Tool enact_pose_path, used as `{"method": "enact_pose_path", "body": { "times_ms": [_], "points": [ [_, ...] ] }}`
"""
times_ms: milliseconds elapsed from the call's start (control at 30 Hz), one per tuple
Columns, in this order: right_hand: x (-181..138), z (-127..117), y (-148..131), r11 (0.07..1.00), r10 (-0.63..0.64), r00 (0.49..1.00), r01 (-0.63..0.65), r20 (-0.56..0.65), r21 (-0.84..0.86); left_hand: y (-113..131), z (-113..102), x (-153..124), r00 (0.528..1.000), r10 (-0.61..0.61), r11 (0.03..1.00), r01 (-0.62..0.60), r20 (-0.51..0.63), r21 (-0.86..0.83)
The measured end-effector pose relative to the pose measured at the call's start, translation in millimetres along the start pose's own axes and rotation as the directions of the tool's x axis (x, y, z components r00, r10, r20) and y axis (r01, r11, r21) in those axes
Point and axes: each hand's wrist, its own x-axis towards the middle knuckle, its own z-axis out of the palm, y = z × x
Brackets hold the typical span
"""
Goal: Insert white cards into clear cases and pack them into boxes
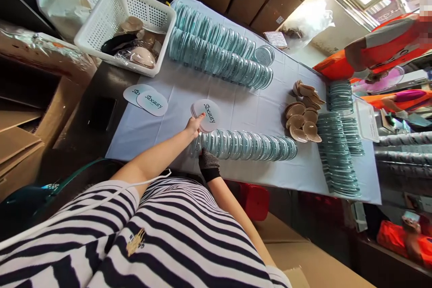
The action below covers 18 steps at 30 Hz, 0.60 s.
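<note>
1. A small stack of round white cards (210, 109) is gripped by the left hand (195, 125), with the thumb laid on top. The word "beauty" can be read on the top card.
2. The stack is held above the desk (243, 104), which is covered with a pale cloth.
3. The right hand (209, 164), in a black dotted glove, is found at five o'clock from the left hand. It is put against the near end of a long row of clear round packs (249, 145). Its fingers are partly hidden, so it cannot be told whether a pack is gripped.
4. That row is stretched from the hands toward three o'clock.
5. From the left hand, two loose cards (152, 102) are seen at ten o'clock, one partly covered by the other.
6. A white basket (91, 31) with wrapped things inside is set between ten and eleven o'clock.
7. Two more rows of packs (219, 56) are lined up side by side at one o'clock.
8. Tan cups (297, 120) are piled at three o'clock, with stacked packs (337, 153) just past them.
</note>
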Motion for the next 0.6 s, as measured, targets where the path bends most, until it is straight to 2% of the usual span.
{"method": "enact_pose_path", "body": {
  "times_ms": [67,100,133,167,200,233,300,333,367,400,433,467,500,567,600],
  "points": [
    [-0.2,0.9,1.7,1.0,-0.01,0.998,0.008,0.065,0.022,0.1,1.2,-1.3,1.0,0.011,1.0,-0.011,-0.005,-0.001],
    [-0.7,1.7,3.3,0.995,-0.003,0.993,-0.009,0.115,0.101,-0.5,1.5,-1.7,1.0,0.018,1.0,-0.018,-0.012,0.003],
    [-1.2,2.7,5.1,0.971,0.004,0.981,-0.05,0.192,0.233,-1.5,1.5,-2.0,0.999,0.027,1.0,-0.027,-0.02,0.009],
    [-1.4,3.6,6.8,0.905,-0.007,0.958,-0.116,0.288,0.41,-2.7,1.4,-2.4,0.999,0.036,0.999,-0.036,-0.023,0.015],
    [-1.3,4.4,8.5,0.776,-0.05,0.923,-0.205,0.382,0.596,-4.1,1.1,-2.9,0.999,0.046,0.999,-0.046,-0.018,0.019],
    [-0.9,5.1,9.9,0.592,-0.117,0.882,-0.308,0.457,0.745,-5.6,0.7,-3.4,0.998,0.059,0.998,-0.058,-0.008,0.022],
    [0.9,6.4,11.8,0.208,-0.236,0.82,-0.481,0.521,0.852,-8.1,-0.4,-4.5,0.996,0.085,0.996,-0.085,0.026,0.025],
    [2.2,7.1,12.3,0.078,-0.265,0.805,-0.532,0.532,0.843,-9.0,-1.0,-5.0,0.994,0.098,0.995,-0.099,0.042,0.027],
    [3.6,7.7,12.6,0.005,-0.279,0.79,-0.568,0.546,0.823,-9.7,-1.7,-5.6,0.992,0.111,0.993,-0.112,0.055,0.03],
    [5.2,8.1,12.7,-0.018,-0.284,0.777,-0.59,0.562,0.807,-10.1,-2.2,-6.2,0.991,0.119,0.992,-0.121,0.065,0.033],
    [7.0,7.8,12.7,0.004,-0.278,0.769,-0.598,0.576,0.801,-10.4,-2.6,-7.0,0.99,0.123,0.991,-0.126,0.075,0.034],
    [9.1,6.6,12.4,0.07,-0.263,0.763,-0.595,0.59,0.801,-10.5,-2.7,-7.9,0.989,0.122,0.992,-0.125,0.082,0.033],
    [11.3,4.1,11.9,0.182,-0.236,0.758,-0.581,0.609,0.794,-10.6,-2.5,-8.9,0.989,0.116,0.993,-0.119,0.086,0.028],
    [16.1,-4.8,9.4,0.518,-0.143,0.761,-0.486,0.632,0.703,-10.2,-1.2,-10.7,0.992,0.089,0.996,-0.091,0.084,0.016],
    [18.3,-10.8,7.3,0.695,-0.095,0.773,-0.4,0.628,0.597,-9.2,-0.6,-11.2,0.995,0.079,0.996,-0.081,0.066,0.022]
  ]
}}
